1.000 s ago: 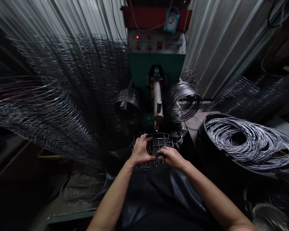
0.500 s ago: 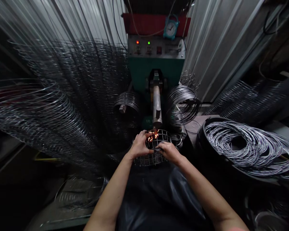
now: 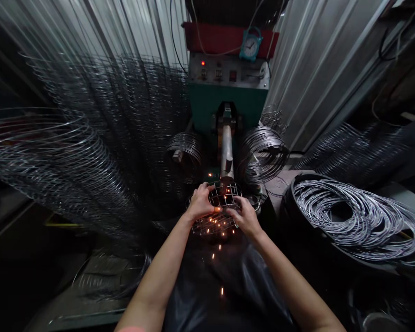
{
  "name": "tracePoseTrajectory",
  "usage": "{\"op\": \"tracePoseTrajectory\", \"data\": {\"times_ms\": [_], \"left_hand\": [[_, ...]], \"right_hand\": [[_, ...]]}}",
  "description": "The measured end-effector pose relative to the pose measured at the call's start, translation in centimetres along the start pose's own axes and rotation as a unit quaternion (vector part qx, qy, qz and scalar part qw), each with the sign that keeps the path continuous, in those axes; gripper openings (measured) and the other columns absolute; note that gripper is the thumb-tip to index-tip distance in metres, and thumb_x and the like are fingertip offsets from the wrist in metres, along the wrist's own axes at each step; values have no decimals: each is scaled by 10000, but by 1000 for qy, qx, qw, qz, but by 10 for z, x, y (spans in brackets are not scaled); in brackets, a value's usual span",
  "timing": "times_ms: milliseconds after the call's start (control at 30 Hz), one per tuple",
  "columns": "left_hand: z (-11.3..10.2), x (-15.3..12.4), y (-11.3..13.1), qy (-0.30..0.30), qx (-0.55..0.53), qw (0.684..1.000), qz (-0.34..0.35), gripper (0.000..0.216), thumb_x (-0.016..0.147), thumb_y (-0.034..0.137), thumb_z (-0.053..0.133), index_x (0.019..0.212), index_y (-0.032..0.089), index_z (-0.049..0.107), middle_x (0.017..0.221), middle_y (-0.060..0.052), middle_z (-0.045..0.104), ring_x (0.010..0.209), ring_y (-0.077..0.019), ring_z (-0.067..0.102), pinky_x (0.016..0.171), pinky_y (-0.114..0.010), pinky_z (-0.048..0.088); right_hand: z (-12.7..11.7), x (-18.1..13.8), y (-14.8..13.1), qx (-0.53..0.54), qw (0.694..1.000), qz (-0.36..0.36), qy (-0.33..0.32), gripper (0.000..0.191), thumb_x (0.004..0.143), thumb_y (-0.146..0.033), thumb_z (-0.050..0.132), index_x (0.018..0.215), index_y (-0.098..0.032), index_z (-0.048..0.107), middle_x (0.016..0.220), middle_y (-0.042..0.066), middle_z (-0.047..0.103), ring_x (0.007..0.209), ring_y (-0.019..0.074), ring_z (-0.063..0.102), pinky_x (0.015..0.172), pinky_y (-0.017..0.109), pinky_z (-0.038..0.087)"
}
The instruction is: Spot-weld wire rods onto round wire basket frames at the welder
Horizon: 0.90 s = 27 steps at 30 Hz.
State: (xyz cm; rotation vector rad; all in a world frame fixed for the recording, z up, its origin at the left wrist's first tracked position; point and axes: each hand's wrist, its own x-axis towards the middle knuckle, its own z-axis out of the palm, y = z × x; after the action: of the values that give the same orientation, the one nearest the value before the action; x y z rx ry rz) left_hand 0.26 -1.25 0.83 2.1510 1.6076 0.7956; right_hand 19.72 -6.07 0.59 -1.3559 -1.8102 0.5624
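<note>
While orange sparks (image 3: 216,221) rain down toward the black apron (image 3: 207,299) at 6 o'clock, the left hand (image 3: 200,203) and right hand (image 3: 247,216) clamp the wire basket (image 3: 224,196) under the welder's metal arm (image 3: 227,152).

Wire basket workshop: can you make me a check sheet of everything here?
Surface: grey bench, partly hidden.
Job's things: wire basket under a welding arm, sparks flying.
Clutter: stacked wire rings; wire coil in a black tub.
Hands: left hand and right hand both grip the basket.
Cables: black cable beside the machine.
Surroundings: corrugated metal wall, control panel, clock.
</note>
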Motion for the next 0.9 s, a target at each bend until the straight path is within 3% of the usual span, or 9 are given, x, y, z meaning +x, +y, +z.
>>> {"op": "tracePoseTrajectory", "data": {"times_ms": [133,233,300,400,500,600,700,800,900], "left_hand": [[-2,0,1,-21,1,1000,-6,888,438,380,845,1236,177,514,1375,-163,393,1278,-343,376,1053,-466,325],[-5,-1,5,-29,18,999,-13,885,467,388,835,1253,165,496,1393,-178,371,1306,-337,337,1072,-475,291],[-7,-1,8,-32,31,999,-16,897,477,402,829,1266,153,482,1405,-189,353,1321,-337,311,1083,-483,266],[-8,1,7,-40,30,999,-17,915,465,408,835,1272,163,479,1421,-174,341,1328,-326,302,1093,-458,259],[-4,5,-1,-46,-1,998,-33,900,466,420,833,1266,192,489,1425,-134,353,1310,-301,347,1082,-391,300],[0,11,-7,-32,-24,997,-63,851,476,417,824,1239,209,510,1400,-105,395,1278,-291,398,1052,-359,347],[1,18,-5,-3,-6,996,-86,825,492,400,811,1228,179,511,1387,-131,398,1261,-302,413,1034,-375,362],[-3,25,3,2,25,996,-84,822,496,405,806,1222,157,509,1377,-159,400,1267,-315,397,1028,-401,356],[-6,26,5,-9,23,996,-84,809,521,437,792,1228,172,500,1379,-160,401,1278,-319,382,1041,-432,329]], "right_hand": [[-1,-42,24,136,982,131,-14,256,865,-371,408,955,-184,557,838,48,609,765,181,571,686,295,474],[7,-79,47,219,950,225,-3,250,801,-391,495,926,-187,567,792,27,600,731,166,554,624,262,459],[13,-100,61,288,903,319,2,229,735,-358,588,888,-188,588,693,-7,564,650,140,531,543,222,428],[15,-117,74,414,792,448,7,204,650,-237,677,829,-163,614,582,-42,479,502,85,453,406,162,311],[8,-117,77,506,700,503,27,162,625,-139,686,769,-142,611,599,-21,502,479,66,456,377,140,292],[2,-111,75,544,668,507,24,137,641,-149,679,755,-150,604,606,-7,528,505,82,503,424,158,385],[0,-110,74,511,722,466,40,203,625,-228,695,799,-165,611,619,-10,551,535,109,537,435,183,403],[2,-120,79,367,851,369,73,261,649,-344,674,839,-172,626,649,2,590,578,140,561,470,216,423],[2,-140,90,160,960,225,51,250,718,-389,605,840,-174,644,806,68,660,778,209,614,708,314,492]]}}
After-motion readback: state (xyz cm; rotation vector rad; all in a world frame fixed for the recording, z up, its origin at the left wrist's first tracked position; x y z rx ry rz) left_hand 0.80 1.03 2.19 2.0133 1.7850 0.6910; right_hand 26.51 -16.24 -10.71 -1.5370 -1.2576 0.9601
